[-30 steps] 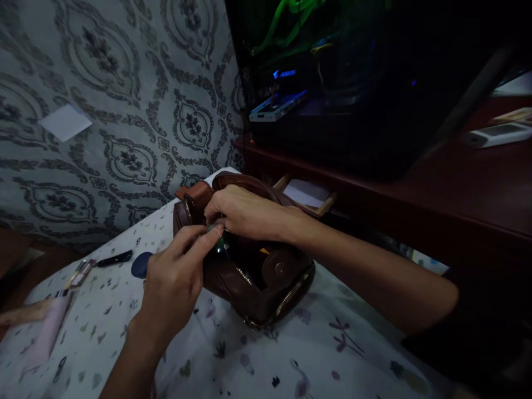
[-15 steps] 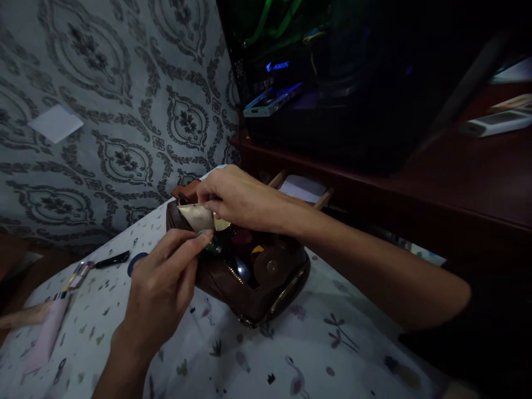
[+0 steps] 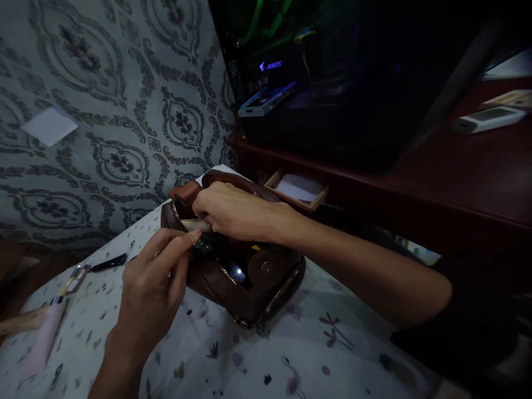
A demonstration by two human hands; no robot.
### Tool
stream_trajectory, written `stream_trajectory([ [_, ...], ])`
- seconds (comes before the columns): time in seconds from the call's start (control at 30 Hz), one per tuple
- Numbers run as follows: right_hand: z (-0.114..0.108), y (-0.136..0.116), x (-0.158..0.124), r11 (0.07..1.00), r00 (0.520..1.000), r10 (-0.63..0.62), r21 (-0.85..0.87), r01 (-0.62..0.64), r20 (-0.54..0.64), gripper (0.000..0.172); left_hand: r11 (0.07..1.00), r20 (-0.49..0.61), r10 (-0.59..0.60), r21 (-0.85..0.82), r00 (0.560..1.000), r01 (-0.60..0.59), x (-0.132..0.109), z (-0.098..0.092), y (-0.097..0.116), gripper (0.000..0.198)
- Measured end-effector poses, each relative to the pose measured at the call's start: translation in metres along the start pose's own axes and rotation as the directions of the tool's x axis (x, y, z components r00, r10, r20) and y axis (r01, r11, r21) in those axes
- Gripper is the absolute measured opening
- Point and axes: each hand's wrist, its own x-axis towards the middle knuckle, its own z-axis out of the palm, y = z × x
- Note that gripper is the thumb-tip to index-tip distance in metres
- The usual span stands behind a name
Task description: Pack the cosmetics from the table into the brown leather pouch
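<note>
1. Brown bag (image 3: pixel 243 299): sits on the printed cloth (image 3: pixel 226 366), centre of view, top unzipped and gaping; snap flap (image 3: pixel 264 267) lies on the near right part of the opening.
2. Left hand (image 3: pixel 155 277): at the bag's left edge, thumb and forefinger together, grip clamped on a green glossy item (image 3: pixel 202 245) at the opening.
3. Right hand (image 3: pixel 233 210): reaches across the opening, fingers curled down beside a pale flat item (image 3: pixel 194 224); fingertips hidden, can't tell if the grip is clamped on it.
4. Bag contents: mostly dark; a yellow bit (image 3: pixel 255 247) and a bright glint show.
5. Left on cloth, well apart from the bag: pink tube (image 3: pixel 45 338), small clear item (image 3: pixel 78 279), slim black item (image 3: pixel 108 262). Tan shape (image 3: pixel 20 322) by the tube, too blurred to name.
6. Behind, right: dark red worktop (image 3: pixel 453 183) with a lit computer case (image 3: pixel 344 133) and white device (image 3: pixel 490 119); drawer (image 3: pixel 319 201) below pulled out, white paper (image 3: pixel 298 187) inside.
7. Wall (image 3: pixel 124 72): patterned, white card (image 3: pixel 49 126) on it.
</note>
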Motion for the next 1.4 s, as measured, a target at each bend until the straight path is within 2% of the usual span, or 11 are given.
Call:
stream_trajectory([
  [0.23,-0.004,-0.001,-0.001,0.998,0.998,0.029,-0.053,-0.032,-0.052,0.02,1.0,0.006,-0.015,0.002,1.0,0.015,0.0,0.0,0.002,0.028],
  [0.47,0.001,-0.005,-0.003,0.996,0.999,0.037,-0.084,-0.035,0.02,0.022,1.0,0.006,-0.023,0.017,1.0,0.023,0.0,0.002,0.001,0.027],
  [0.7,0.008,-0.002,-0.003,0.993,1.0,0.01,-0.115,-0.012,-0.02,0.023,1.0,-0.003,-0.001,0.01,1.0,0.001,0.0,0.002,0.002,0.025],
  [1.07,0.004,-0.003,0.0,0.991,0.998,0.047,-0.124,-0.05,-0.03,0.022,1.0,0.012,-0.009,0.021,1.0,0.009,0.001,0.006,0.003,0.027],
  [1.4,-0.008,-0.008,-0.006,0.979,0.993,0.046,-0.204,-0.024,0.106,0.023,1.0,0.034,-0.017,-0.01,0.999,0.017,0.0,0.005,0.006,0.031],
])
